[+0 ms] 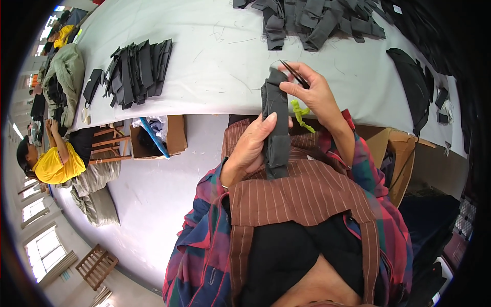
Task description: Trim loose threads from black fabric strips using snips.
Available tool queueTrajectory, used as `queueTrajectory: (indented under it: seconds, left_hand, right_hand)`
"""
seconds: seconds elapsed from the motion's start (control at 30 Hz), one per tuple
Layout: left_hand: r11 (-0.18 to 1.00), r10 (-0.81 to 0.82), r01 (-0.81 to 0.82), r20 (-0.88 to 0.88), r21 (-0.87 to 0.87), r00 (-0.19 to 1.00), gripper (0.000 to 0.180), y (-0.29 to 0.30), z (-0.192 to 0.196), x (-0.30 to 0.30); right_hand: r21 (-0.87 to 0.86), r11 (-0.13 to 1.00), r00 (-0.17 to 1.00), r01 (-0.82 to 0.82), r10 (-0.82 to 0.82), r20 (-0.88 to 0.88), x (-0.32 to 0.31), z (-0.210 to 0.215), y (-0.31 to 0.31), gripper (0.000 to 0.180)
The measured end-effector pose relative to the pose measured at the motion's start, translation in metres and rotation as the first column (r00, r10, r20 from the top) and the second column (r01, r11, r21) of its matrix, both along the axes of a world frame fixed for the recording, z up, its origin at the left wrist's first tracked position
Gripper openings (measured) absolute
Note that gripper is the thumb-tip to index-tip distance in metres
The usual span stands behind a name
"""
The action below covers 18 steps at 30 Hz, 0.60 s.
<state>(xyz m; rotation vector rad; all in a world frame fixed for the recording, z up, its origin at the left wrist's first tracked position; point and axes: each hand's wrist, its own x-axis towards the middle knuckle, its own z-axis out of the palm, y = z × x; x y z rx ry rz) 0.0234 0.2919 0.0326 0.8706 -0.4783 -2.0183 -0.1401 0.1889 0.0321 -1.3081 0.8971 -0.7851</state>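
My left hand (251, 144) is closed around a dark grey folded fabric strip (277, 146), thumb on its face, above my lap at the table's near edge. The strip hangs lengthwise, its upper end beside my right hand (318, 93). In that hand is a slim, black, pointed tool, seemingly thread snips (295, 74), its tips just beyond the strip's top. Whether the tips touch the cloth I cannot tell. A bright yellow-green ribbon (302, 115) dangles below my right hand.
The white-covered table (215, 77) bears a stack of dark strips (138, 71) at left and a loose heap (317, 20) at the far side. Black pieces (411, 84) lie right. Below stand cardboard boxes (176, 134). A person in yellow (60, 162) sits left.
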Motion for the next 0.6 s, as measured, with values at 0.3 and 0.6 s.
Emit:
queueTrajectory:
  seconds: [0.3, 0.6]
  left_hand:
    - [0.950, 0.286, -0.239, 0.260, -0.199, 0.922, 0.046, -0.013, 0.012, 0.004]
    - [0.980, 0.170, -0.152, 0.144, -0.130, 0.975, 0.033, -0.011, 0.018, 0.010]
  right_hand:
    - [0.269, 0.963, 0.806, -0.025, -0.139, 0.575, 0.004, 0.010, 0.001, 0.017]
    - [0.335, 0.929, 0.804, 0.154, -0.315, 0.505, 0.011, -0.009, -0.006, 0.008]
